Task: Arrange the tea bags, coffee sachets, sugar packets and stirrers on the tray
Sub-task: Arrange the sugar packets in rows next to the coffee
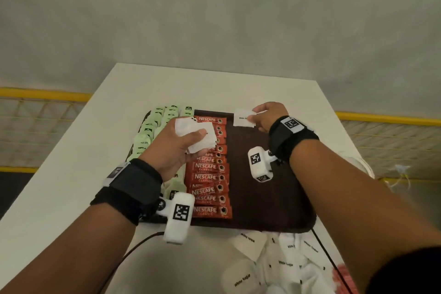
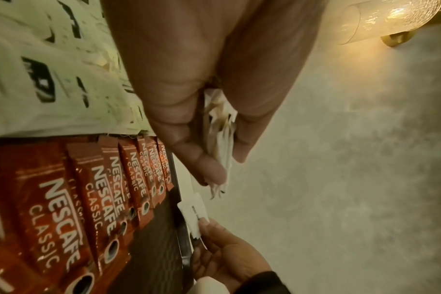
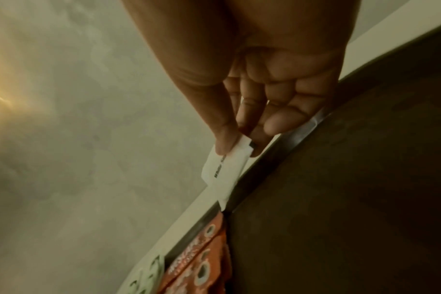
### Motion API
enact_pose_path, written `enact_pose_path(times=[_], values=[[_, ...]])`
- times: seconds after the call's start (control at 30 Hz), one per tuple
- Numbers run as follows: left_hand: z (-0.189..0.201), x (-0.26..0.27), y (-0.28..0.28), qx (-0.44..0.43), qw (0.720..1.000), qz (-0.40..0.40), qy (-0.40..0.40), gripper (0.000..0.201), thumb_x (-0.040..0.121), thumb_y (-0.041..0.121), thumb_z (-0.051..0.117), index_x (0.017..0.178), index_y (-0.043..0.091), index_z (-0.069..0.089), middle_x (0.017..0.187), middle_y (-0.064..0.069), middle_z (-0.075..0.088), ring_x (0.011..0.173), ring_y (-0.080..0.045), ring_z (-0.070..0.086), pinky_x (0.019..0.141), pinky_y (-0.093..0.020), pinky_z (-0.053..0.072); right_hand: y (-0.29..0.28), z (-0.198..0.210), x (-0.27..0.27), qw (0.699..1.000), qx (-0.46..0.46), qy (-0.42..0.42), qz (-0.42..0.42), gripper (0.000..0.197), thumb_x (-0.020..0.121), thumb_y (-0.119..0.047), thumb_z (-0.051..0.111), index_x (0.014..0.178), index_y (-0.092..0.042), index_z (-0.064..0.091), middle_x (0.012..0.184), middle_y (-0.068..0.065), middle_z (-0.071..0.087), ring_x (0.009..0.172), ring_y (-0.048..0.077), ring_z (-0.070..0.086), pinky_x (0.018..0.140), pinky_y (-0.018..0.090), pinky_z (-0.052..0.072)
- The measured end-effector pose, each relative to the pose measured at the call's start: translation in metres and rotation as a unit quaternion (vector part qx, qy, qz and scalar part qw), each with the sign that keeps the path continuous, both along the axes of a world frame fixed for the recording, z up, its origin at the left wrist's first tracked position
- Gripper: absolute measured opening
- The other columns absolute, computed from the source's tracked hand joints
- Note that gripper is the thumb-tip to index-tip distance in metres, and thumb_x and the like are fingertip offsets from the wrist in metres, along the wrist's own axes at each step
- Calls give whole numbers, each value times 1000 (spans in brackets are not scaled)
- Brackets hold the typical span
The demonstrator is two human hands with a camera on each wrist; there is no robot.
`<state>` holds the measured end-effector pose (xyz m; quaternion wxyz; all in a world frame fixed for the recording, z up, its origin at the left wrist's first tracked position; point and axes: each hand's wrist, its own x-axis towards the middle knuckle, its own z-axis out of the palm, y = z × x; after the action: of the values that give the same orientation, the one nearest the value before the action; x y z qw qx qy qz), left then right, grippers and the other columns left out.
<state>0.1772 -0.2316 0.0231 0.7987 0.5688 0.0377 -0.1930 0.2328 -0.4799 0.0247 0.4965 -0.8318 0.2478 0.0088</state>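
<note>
Single sugar packet (image 1: 243, 117), white, pinched at one end between thumb and forefinger of the right hand (image 1: 270, 117). It sits over the far rim of the tray (image 1: 262, 200), at the head of the bare dark strip just right of the coffee sachets (image 1: 210, 174). From the right wrist view its lower corner looks to touch, or nearly touch, the tray's far edge; cannot tell which.

Left hand (image 1: 177, 148) hovers above the sachet column, grip clamped on a stack of sugar packets (image 1: 198, 135), thumb on top, fingers beneath.

Tea bags (image 1: 152, 126), pale green, fill the tray's left side. Sachets run in one overlapped red column beside them. More loose packets (image 1: 286, 262) lie on the surface (image 1: 71, 162) at the near side, off the tray. No stirrers made out.

Step in hand, as judged: laying the first packet of a sugar column.

- Set it flat, inside the rim rather than riding on it.
- Square its long edge to the sachet column, just beside, not overlapping the red.
- Let go only once it lies flat; a light paper packet will skid.
- Keep the left stack pinched firmly; a loose hold could fan it onto the sachets.
- Feed one at a time, working toward the near edge.
</note>
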Motion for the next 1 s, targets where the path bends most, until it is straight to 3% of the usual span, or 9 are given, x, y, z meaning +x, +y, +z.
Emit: enact_pose_path(times=[0.23,0.4,0.5,0.6,0.73,0.8,0.87,0.93,1.0], values=[[-1,10,2,-14,1000,-9,8,47,88,6,68,131,16,49,125,-11,65,99,-22,72,67,-29,59,5,-28,35,995,-71,56,33,23,73,-17,83,81,-20,62,103,9,71,97,26,68,92,40,54],[-4,13,2,-16,1000,-17,12,48,88,5,67,130,18,50,122,-9,66,101,-25,71,65,-29,60,-1,-39,43,991,-96,64,62,24,74,-23,80,71,-23,56,90,6,67,79,21,65,79,34,59],[-4,15,1,-19,999,-23,16,50,86,6,68,131,17,50,123,-9,66,101,-25,71,66,-30,60,2,-43,49,985,-139,81,63,24,75,-29,80,81,-15,62,94,8,70,86,23,68,83,36,58],[-3,16,-2,-33,998,-31,35,52,85,9,68,133,15,50,124,-12,66,103,-26,71,68,-31,61,4,-43,51,974,-189,111,53,47,75,-36,80,104,-3,62,97,13,71,95,28,68,90,40,54],[-1,19,-6,-66,995,-34,73,43,92,-2,55,133,10,49,125,-18,62,108,-33,65,65,-29,62,2,-33,45,977,-199,61,53,44,83,-45,69,87,-1,64,86,12,71,80,28,67,85,40,55],[-1,21,-8,-63,996,-37,60,43,92,-6,54,131,11,50,124,-16,62,106,-32,66,64,-29,61,6,-17,34,986,-153,9,63,41,90,-45,60,77,-6,60,80,9,67,72,23,62,79,40,56],[-1,22,-11,-58,997,-35,36,42,91,-7,58,128,13,51,121,-13,65,102,-29,69,64,-29,61,17,4,17,992,-32,-12,122,39,91,-48,58,83,-10,64,83,5,67,69,16,60,64,32,52],[-1,24,-14,-54,998,-32,12,41,89,-5,62,124,14,55,118,-10,68,98,-25,71,66,-28,61,26,19,2,975,58,0,213,33,86,-46,66,89,-13,67,84,4,68,67,12,58,57,25,47],[-1,24,-17,-42,998,-45,-16,31,88,-3,64,115,14,62,111,-8,70,96,-22,71,68,-27,61,32,24,-5,959,76,13,271,24,82,-31,74,91,-10,67,83,7,68,66,12,59,55,22,46]])
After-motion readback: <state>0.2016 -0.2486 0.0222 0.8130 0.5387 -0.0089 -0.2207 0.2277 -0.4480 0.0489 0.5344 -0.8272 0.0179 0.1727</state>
